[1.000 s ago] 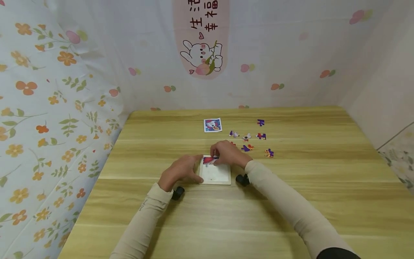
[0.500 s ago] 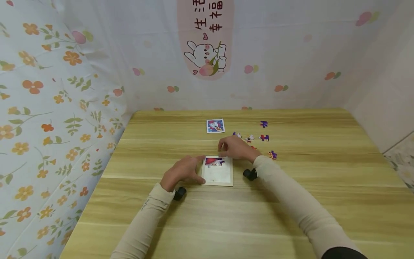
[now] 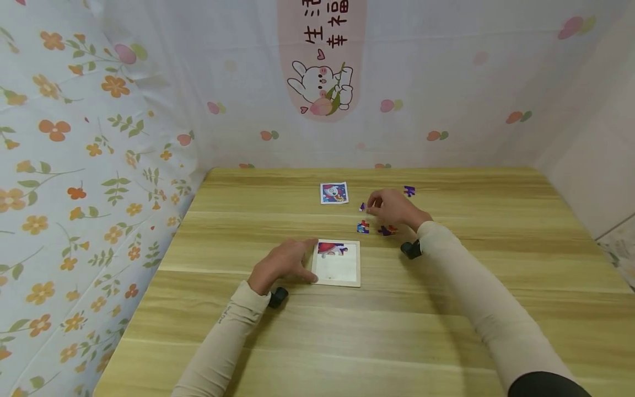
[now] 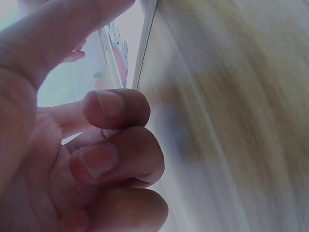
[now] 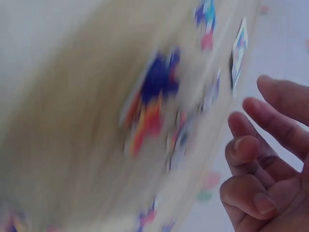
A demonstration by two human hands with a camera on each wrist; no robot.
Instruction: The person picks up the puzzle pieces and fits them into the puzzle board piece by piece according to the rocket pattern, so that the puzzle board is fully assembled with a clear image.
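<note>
A square puzzle tray [image 3: 337, 271] lies on the table with a few joined pieces [image 3: 328, 248] in its upper left corner, red, white and purple. My left hand [image 3: 284, 264] grips the tray's left side, thumb at the near corner and index finger at the far one. In the left wrist view, the other fingers [image 4: 123, 154] are curled beside the tray. Farther off, my right hand [image 3: 394, 207] hovers over the loose pieces, fingers loosely bent. A purple-and-white piece [image 3: 362, 207] lies by its fingertips. The right wrist view shows a purple-and-orange piece [image 5: 161, 79] below the hand, blurred.
Behind the tray lies a small picture card [image 3: 334, 193]. Other loose puzzle pieces include a blue-and-red one [image 3: 363, 226] and a purple one [image 3: 409, 191] farther back. A patterned cloth [image 3: 238, 110] hangs along the table's back edge.
My right hand has left the pieces in the tray and moved away and to the right, over the loose pieces. The left hand stays at the tray; the head view shifts slightly.
</note>
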